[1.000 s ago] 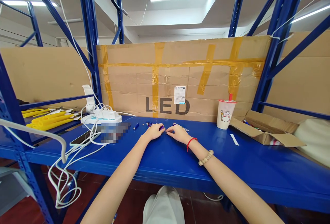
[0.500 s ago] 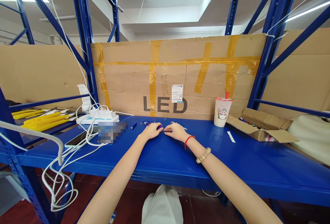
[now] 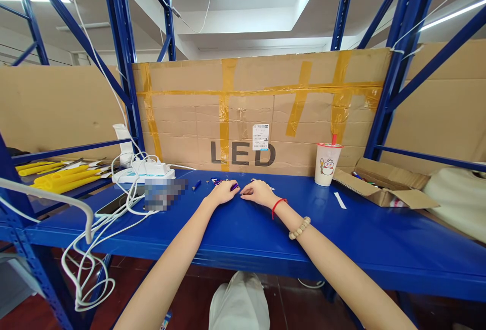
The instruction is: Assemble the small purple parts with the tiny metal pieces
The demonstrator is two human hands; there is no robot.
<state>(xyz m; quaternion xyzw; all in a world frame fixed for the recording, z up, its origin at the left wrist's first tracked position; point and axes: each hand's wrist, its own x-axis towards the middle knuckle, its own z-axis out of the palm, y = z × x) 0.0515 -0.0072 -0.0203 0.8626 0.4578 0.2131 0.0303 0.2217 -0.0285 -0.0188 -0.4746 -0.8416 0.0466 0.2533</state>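
Both my hands rest far out on the blue shelf top (image 3: pixel 246 234), knuckles up and almost touching. My left hand (image 3: pixel 223 192) is curled, its fingertips closed on a small purple part (image 3: pixel 235 187). My right hand (image 3: pixel 259 192) is curled too, pinching a thin dark piece (image 3: pixel 245 193) that points toward the left hand. Several tiny blue and metal parts (image 3: pixel 212 182) lie scattered just beyond the fingers. A red string and a bead bracelet sit on my right wrist.
A taped cardboard sheet marked LED (image 3: pixel 261 112) walls the back. A white power strip (image 3: pixel 143 171) with looping white cables and a phone (image 3: pixel 114 205) lie left. A drink cup (image 3: pixel 326 164) and an open cardboard box (image 3: pixel 383 184) stand right. Yellow tools (image 3: pixel 64 175) lie on the neighbouring shelf.
My head shifted slightly, so the scene slid left and down. Both hands stay together at the same spot on the shelf top.
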